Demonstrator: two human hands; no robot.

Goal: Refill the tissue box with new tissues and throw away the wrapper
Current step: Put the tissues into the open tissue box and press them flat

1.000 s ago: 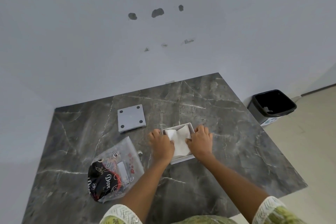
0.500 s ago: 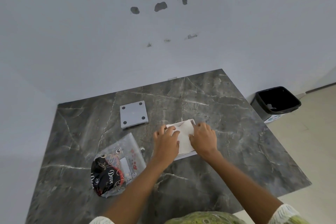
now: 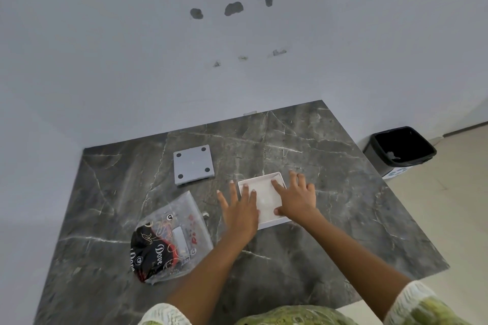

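Observation:
A square white tissue box (image 3: pixel 264 221) stands open on the dark marble table (image 3: pixel 330 192), with white tissues (image 3: pixel 265 196) lying flat inside it. My left hand (image 3: pixel 241 210) rests flat on the box's left side, fingers spread, some on the tissues. My right hand (image 3: pixel 297 199) lies flat on the box's right side, fingers apart, pressing on the tissues. The grey square lid (image 3: pixel 193 164), with dark dots at its corners, lies on the table behind and to the left. A clear plastic wrapper (image 3: pixel 169 240) with black and red print lies at the front left.
A black-lined waste bin (image 3: pixel 400 149) stands on the floor off the table's right side. A pale wall (image 3: pixel 237 47) rises right behind the table. The table's near edge runs just in front of my body.
Both hands have opened from curled to flat with fingers spread on the tissues. The tissues, bunched up a second ago, now lie flat and level in the box.

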